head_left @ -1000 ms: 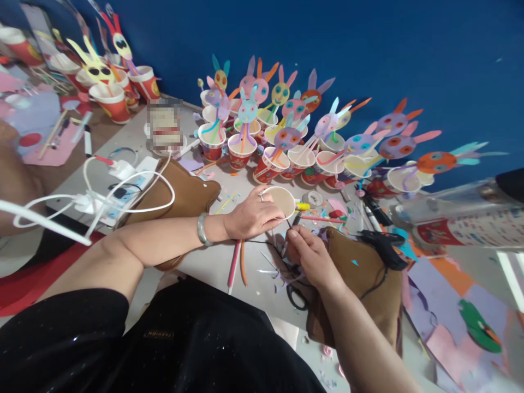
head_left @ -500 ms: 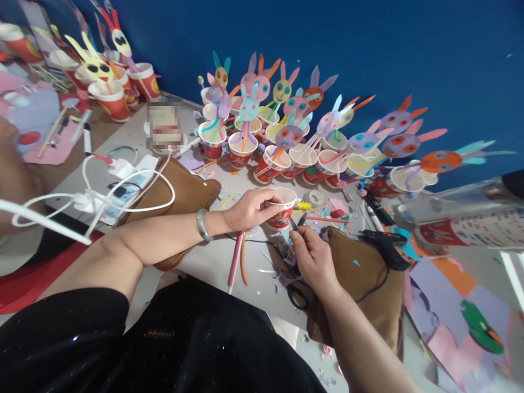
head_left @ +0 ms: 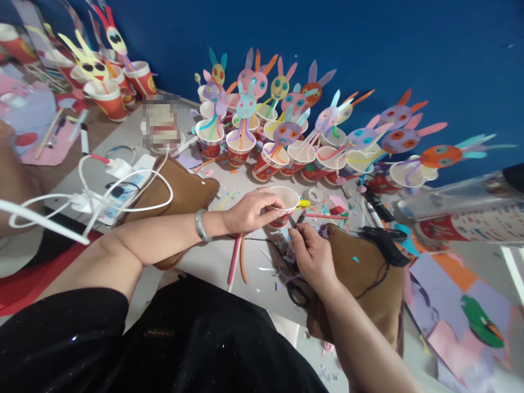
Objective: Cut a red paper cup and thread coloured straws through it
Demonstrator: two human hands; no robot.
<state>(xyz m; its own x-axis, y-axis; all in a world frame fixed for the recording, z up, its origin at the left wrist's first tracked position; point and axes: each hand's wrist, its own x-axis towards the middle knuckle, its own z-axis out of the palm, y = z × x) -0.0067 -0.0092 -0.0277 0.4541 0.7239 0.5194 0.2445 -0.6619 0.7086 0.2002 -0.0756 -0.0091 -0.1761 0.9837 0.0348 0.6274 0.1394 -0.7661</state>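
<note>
My left hand grips a red-and-white paper cup by its near left side. The cup stands upright with its mouth facing up, and looks empty inside. Close to its right side, my right hand is closed around a dark pointed blade; most of the tool is hidden in the fist. Whether the tip touches the cup I cannot tell. Pink and orange fuzzy stems lie in front, below the left hand. A black loop, perhaps a scissors handle, rests by the right forearm.
Several cups with paper rabbit heads line the blue wall. Brown cushions lie either side, a black glue gun on the right one. White cables and a power strip are left. A clear tube of cups leans in right.
The held cup has tilted slightly, its rim now showing wider. The left hand has shifted a little with it. My right hand keeps its place beside the cup with the blade.
</note>
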